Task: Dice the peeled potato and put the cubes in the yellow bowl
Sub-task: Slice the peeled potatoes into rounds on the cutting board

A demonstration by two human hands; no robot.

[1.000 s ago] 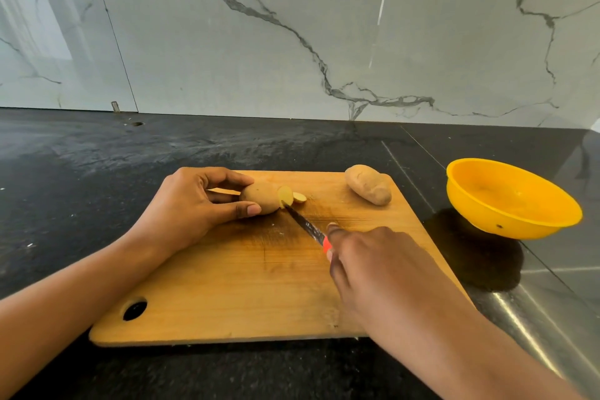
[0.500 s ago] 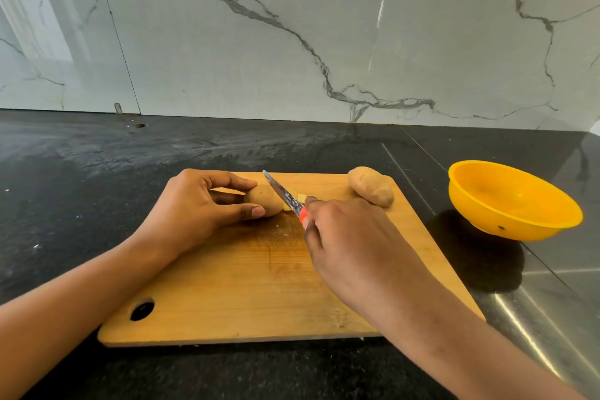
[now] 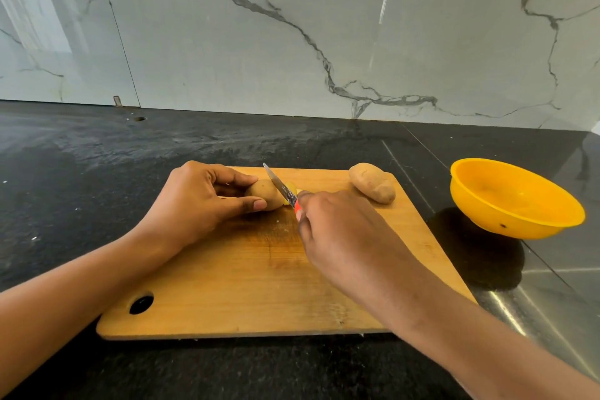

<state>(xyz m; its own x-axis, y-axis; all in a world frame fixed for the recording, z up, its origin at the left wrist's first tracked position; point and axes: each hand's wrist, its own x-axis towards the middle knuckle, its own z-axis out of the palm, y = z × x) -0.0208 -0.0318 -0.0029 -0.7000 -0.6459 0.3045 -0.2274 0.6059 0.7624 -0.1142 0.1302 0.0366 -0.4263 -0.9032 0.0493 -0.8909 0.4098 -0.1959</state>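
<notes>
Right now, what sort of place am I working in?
Most likely a home kitchen: a dark stone countertop against a marble-look wall, with a wooden cutting board holding potatoes.

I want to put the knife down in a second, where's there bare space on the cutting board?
The near half of the cutting board is bare, between the hanging hole and the right hand. The far edge is crowded: left hand on the cut potato, knife, slices, and the whole potato at the far right corner.
</notes>
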